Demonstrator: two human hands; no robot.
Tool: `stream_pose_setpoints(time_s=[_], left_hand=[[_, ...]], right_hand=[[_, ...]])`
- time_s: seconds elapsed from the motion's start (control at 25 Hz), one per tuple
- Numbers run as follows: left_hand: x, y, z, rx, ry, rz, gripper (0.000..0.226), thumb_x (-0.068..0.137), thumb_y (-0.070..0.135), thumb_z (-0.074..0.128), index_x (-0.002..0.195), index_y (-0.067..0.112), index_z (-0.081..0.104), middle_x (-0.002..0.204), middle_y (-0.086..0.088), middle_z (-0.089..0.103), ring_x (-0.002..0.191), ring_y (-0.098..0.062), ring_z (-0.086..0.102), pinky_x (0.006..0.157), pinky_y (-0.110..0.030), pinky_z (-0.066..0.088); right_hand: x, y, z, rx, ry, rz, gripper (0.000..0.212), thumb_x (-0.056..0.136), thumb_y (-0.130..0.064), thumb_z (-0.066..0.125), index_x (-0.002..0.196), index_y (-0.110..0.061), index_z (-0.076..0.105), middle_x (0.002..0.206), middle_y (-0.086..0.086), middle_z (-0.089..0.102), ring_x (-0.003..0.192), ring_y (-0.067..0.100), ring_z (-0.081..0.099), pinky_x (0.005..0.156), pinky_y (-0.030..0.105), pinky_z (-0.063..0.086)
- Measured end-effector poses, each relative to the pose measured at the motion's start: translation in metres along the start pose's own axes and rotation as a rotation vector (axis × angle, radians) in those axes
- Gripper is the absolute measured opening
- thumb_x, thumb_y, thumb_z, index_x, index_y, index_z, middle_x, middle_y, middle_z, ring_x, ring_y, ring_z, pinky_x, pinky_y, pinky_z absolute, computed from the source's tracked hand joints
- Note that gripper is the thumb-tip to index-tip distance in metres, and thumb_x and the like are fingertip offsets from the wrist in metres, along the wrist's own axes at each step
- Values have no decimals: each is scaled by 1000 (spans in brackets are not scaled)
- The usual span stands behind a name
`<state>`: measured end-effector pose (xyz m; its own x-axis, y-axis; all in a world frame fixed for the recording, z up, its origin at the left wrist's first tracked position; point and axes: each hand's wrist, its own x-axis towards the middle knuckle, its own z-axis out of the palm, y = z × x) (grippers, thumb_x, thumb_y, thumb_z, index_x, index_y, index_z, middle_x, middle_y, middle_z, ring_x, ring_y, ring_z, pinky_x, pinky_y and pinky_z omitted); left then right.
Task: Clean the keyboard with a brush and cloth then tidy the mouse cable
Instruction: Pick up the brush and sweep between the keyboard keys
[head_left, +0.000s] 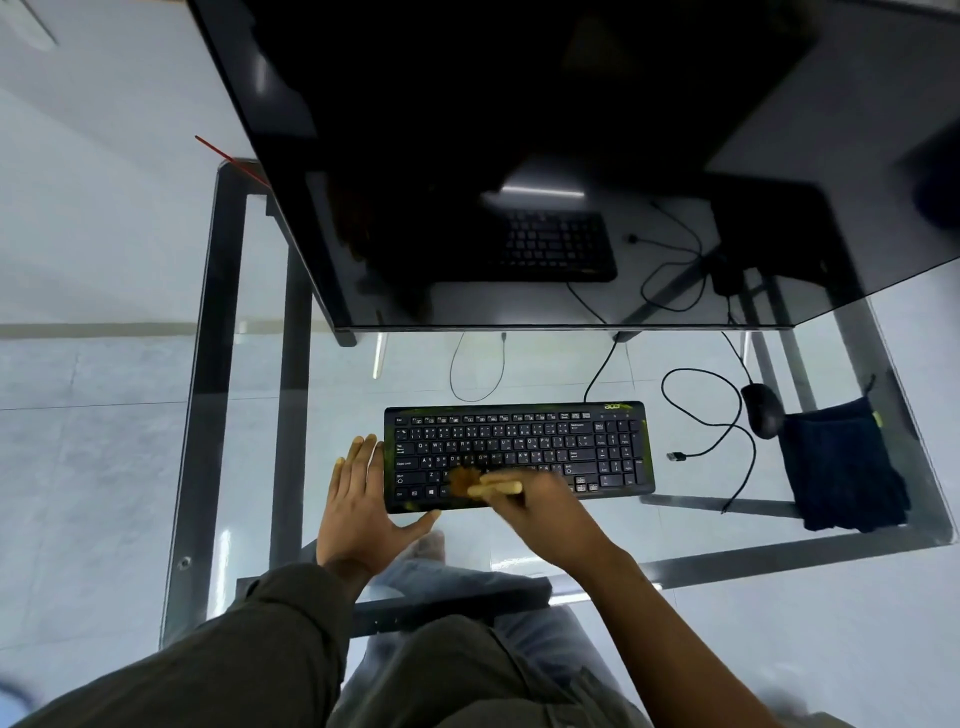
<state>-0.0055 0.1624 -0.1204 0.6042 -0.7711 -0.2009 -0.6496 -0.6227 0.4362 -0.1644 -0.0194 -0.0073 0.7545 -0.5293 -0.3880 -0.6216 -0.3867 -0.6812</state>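
A black keyboard (519, 441) lies on the glass desk (597, 540). My left hand (363, 499) lies flat against the keyboard's left end, fingers along its side and thumb under its front edge. My right hand (540, 509) grips a wooden-handled brush (483, 486), whose brown bristles rest on the lower-left keys; the brush is blurred. A black mouse (762, 410) sits to the right, its cable (717, 436) looping loosely to a free USB plug (675, 457). A dark blue cloth (841, 467) lies folded at the desk's right edge.
A large dark monitor (519, 156) stands behind the keyboard and overhangs the back of the desk. The keyboard's own cable (600, 369) runs back under it, beside another thin cable loop (475, 374). Light floor tiles show through the glass.
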Motion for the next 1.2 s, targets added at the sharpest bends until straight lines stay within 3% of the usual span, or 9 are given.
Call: stream_pose_setpoints(time_s=[0.12,0.28,0.4,0.56,0.68,0.88,1.0,1.08,1.2], left_hand=[[-1,-1,1,6,-1,-3,114,71,86,53,154,11,28,162,-9,29,154,-23,15,126,-43,13],[-1,-2,0,5,1,-7,113,72,87,51,153,12,29,162,-9,29,154,-24,16,125,-44,14],[0,0,1,7,1,-9,113,72,87,52,153,12,28,162,-9,29,154,-23,16,125,-44,15],[-1,-3,2,17,-13,-16,115,72,88,49,154,12,27,163,-9,27,154,-23,14,125,-43,14],[0,-1,2,16,-15,-14,115,72,90,47,154,12,28,163,-9,27,154,-23,15,125,-45,16],[0,-2,2,13,-15,-18,116,72,88,50,154,11,27,163,-9,27,154,-22,14,125,-45,16],[0,-1,1,11,-11,-12,115,72,88,50,154,11,27,163,-9,27,154,-22,14,125,-44,15],[0,-2,1,10,-14,-16,115,72,89,50,154,11,28,163,-9,27,154,-22,13,126,-44,15],[0,-3,1,22,-21,-20,117,71,90,48,154,10,27,163,-8,26,154,-21,12,126,-43,14]], right_hand=[[8,5,-7,34,199,51,23,97,-32,60,114,-24,73,99,-10,75,77,-1,66,68,12,50],[18,-11,-4,44,-7,3,25,96,-35,62,114,-22,73,98,-12,74,78,-5,65,71,16,53],[33,-16,-5,56,224,46,27,98,-34,59,118,-22,71,96,-10,74,75,-3,65,70,18,54],[34,-29,7,49,-26,-57,28,97,-32,60,123,-23,69,119,-10,71,97,-4,64,87,10,50],[35,-27,3,77,241,21,29,98,-27,60,125,-22,67,113,-6,73,86,3,66,81,20,56],[30,-25,8,59,-8,-71,30,97,-29,60,127,-25,65,120,-9,71,94,-2,66,82,8,49],[30,-14,0,30,273,49,29,99,-29,57,127,-23,65,99,-5,75,67,1,65,60,16,54],[25,-3,-4,28,377,82,29,99,-27,57,126,-21,65,102,-3,75,75,5,68,68,24,59],[15,0,0,69,209,29,29,98,-32,58,125,-23,67,110,-7,73,83,7,70,73,27,59]])
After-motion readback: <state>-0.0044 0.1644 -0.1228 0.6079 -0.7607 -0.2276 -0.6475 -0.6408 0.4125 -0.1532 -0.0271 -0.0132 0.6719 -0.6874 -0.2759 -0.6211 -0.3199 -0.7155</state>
